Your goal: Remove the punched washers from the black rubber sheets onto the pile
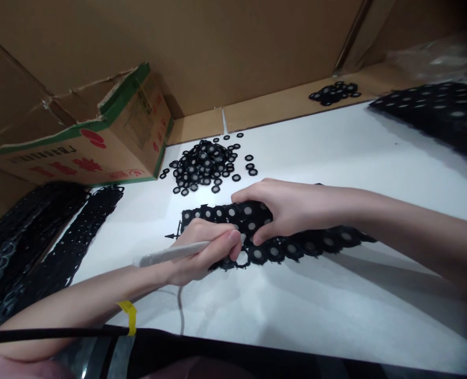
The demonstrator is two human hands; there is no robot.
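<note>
My left hand (pixel 205 250) is closed around a pale grey pen-shaped tool (pixel 174 253), whose back end points left. Its fingertips are at a black strip (pixel 292 249) set with rows of black rings with pale grey centres. One ring opening by the fingertips shows white through it. From the right, my right hand (pixel 284 208) grips the same strip, thumb on the near side and fingers over the far side. Part of the strip is hidden beneath both hands. The tool's tip is hard to make out.
Behind the strip lies a pile of loose black-rimmed discs (pixel 204 163); a smaller pile (pixel 334 93) sits at the back. A torn cardboard box (pixel 130 131) stands left, beside black openwork strips (pixel 87 226). A dotted black sheet (pixel 438 108) lies right. A thin cable (pixel 180 310) crosses the white table.
</note>
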